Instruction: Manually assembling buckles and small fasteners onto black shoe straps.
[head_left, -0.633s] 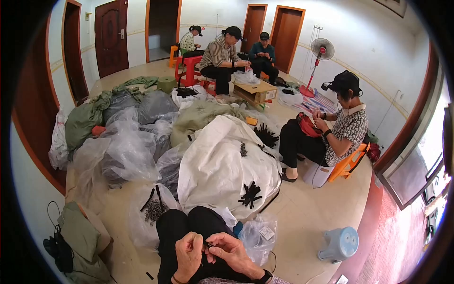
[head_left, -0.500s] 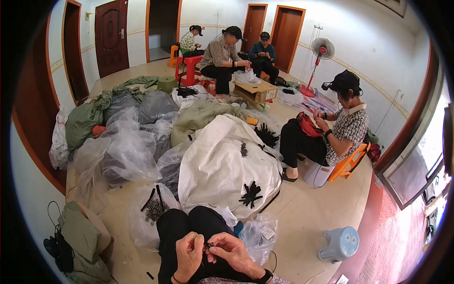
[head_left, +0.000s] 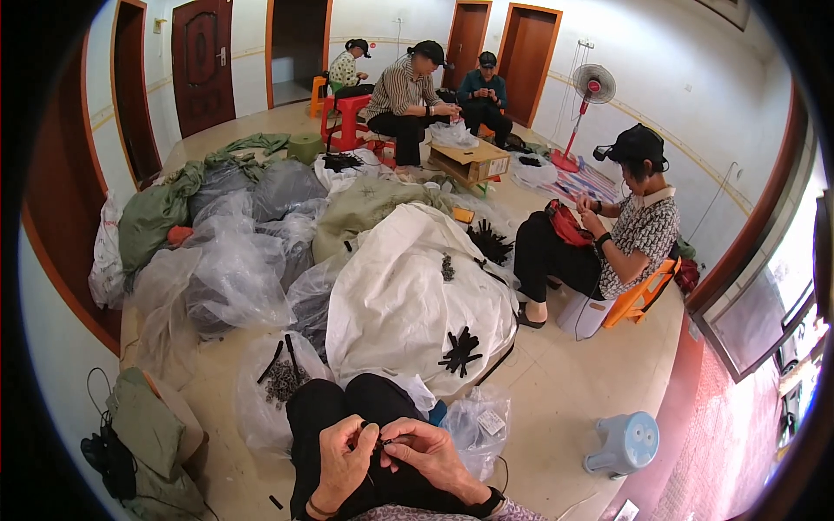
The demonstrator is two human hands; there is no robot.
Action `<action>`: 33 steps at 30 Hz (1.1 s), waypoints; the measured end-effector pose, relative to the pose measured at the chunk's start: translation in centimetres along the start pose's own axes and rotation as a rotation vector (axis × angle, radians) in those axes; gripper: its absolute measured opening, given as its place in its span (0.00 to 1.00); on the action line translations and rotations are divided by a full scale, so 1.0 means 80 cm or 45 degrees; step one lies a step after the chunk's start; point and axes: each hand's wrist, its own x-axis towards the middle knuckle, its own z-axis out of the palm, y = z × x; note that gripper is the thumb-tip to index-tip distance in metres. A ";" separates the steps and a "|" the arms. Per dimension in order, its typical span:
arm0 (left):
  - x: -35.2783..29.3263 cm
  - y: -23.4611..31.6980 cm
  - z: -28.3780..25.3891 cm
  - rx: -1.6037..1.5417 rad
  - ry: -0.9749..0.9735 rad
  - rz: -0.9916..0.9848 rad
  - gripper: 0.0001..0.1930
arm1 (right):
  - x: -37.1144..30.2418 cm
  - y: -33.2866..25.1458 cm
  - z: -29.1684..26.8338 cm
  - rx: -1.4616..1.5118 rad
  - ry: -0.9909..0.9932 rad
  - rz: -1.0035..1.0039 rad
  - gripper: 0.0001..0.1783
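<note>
Over my lap, my left hand [head_left: 345,462] pinches a small black piece [head_left: 380,442] between thumb and fingers. My right hand [head_left: 426,451] is closed on the same piece from the other side, fingertips close to those of the left. The piece is too small to tell its kind. Just beyond my knees on the left lies an open clear plastic bag [head_left: 252,408] holding small grey metal-looking parts [head_left: 282,382] and a couple of black strips. A fanned bunch of black strips [head_left: 460,349] rests on the large white sack [head_left: 391,304] ahead of me.
Clear plastic bags [head_left: 234,286] and green sacks [head_left: 161,217] heap at left. A co-worker [head_left: 638,208] sits at right on an orange stool [head_left: 643,295]; several others sit at the back near a cardboard box [head_left: 469,165]. A blue stool [head_left: 624,445] and a clear bag [head_left: 478,434] stand to my right.
My left thumb and fingers have shifted slightly on the black piece, and more of it shows by the fingertips. Both hands stay close together over my lap.
</note>
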 end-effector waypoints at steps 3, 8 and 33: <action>-0.005 0.004 -0.001 -0.133 -0.034 -0.090 0.14 | -0.003 0.002 0.002 0.015 0.007 -0.029 0.10; -0.015 0.014 -0.014 -0.147 -0.095 -0.137 0.14 | -0.010 0.002 0.012 -0.015 -0.020 -0.056 0.09; -0.004 0.116 -0.014 -0.578 -0.357 0.087 0.12 | -0.027 -0.067 0.044 0.141 0.042 -0.494 0.09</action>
